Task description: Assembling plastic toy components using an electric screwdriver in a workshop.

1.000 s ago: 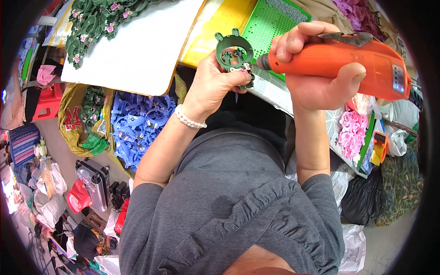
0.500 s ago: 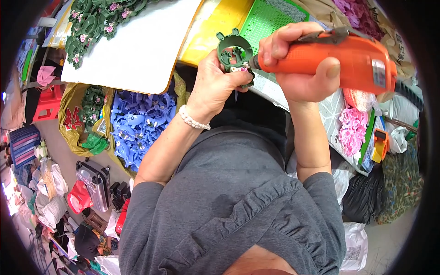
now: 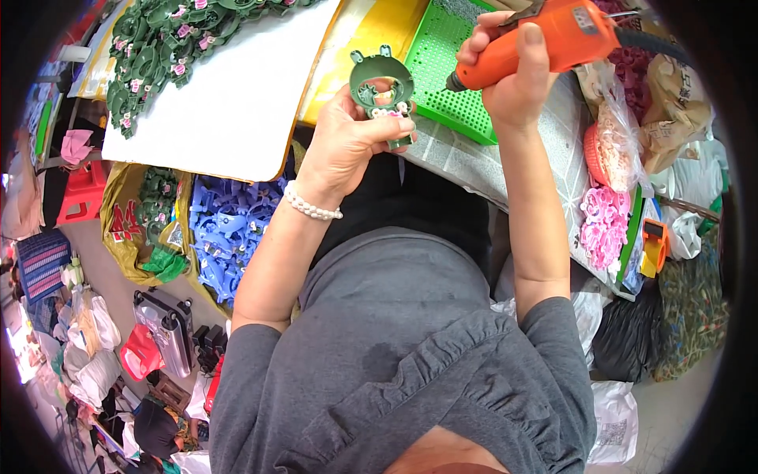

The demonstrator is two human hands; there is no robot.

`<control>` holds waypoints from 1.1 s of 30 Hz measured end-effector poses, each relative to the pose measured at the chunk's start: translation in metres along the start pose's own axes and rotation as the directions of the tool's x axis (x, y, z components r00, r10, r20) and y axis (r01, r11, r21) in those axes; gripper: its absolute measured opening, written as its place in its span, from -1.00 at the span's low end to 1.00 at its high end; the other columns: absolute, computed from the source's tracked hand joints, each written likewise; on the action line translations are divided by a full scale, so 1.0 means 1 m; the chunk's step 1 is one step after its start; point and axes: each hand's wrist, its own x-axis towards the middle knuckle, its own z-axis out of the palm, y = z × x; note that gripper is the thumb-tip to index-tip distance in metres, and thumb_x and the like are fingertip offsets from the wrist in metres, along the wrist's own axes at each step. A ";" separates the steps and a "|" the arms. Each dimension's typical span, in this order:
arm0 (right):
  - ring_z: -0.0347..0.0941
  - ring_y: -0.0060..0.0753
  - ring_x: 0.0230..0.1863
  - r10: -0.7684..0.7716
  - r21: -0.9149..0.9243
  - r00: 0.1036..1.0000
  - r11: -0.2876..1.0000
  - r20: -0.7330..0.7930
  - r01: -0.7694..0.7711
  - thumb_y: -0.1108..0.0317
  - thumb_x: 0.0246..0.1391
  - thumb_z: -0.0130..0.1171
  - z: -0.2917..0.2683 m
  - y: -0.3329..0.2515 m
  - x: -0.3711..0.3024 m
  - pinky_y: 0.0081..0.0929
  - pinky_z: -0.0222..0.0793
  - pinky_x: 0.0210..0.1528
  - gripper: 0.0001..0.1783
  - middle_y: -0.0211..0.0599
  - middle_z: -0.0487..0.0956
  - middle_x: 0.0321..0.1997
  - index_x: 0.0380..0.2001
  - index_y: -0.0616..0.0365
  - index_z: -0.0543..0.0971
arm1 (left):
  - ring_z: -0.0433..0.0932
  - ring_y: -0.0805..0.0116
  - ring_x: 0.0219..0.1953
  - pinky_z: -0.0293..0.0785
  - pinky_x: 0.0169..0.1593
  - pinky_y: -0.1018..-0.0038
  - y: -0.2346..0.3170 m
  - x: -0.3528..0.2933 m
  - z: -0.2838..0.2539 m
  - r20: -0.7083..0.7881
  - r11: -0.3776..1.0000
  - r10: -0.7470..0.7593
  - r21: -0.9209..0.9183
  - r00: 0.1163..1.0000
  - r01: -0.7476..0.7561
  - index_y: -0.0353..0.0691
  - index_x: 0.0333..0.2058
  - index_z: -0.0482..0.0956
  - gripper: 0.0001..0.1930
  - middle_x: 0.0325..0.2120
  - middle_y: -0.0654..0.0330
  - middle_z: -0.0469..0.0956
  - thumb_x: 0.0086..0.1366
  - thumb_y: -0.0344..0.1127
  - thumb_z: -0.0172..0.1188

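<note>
My left hand (image 3: 341, 144) is closed around a dark green plastic piece (image 3: 382, 82) with a round cup, two small ear-like tabs and tiny pink and white flowers at its lower end. The thumb presses on the flowered end. In my right hand (image 3: 517, 91) is an orange power screwdriver (image 3: 545, 46), its dark tip pointing left and down, over the bright green perforated basket (image 3: 462, 118). Tip and plastic piece are apart. Small grey pieces (image 3: 462, 9), too small to name, lie at the basket's far end.
A white board (image 3: 213, 118) on the left bears a heap of green flowered pieces (image 3: 150, 55). Below it are blue plastic pieces (image 3: 229, 229) and a yellow bag (image 3: 130, 241) holding green ones. Pink pieces (image 3: 605, 225) lie at the right edge of the grey tabletop (image 3: 553, 150).
The screwdriver has moved up and away from the green piece, its tip now over the basket. My left hand has shifted slightly left with the piece, tilting its cup more into view.
</note>
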 end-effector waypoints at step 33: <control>0.34 -0.39 -0.59 -0.005 -0.130 0.999 0.991 -0.040 0.000 0.02 -0.03 0.09 -0.025 0.021 0.007 -0.46 0.35 -0.53 -0.51 -0.24 0.40 -0.55 -0.35 0.33 0.39 | 0.56 0.41 -0.45 0.52 -0.49 0.53 -0.010 0.002 0.004 0.000 0.997 -0.064 0.035 0.998 0.064 -0.23 -0.19 0.37 -0.59 -0.41 0.22 0.50 -0.04 -0.57 0.28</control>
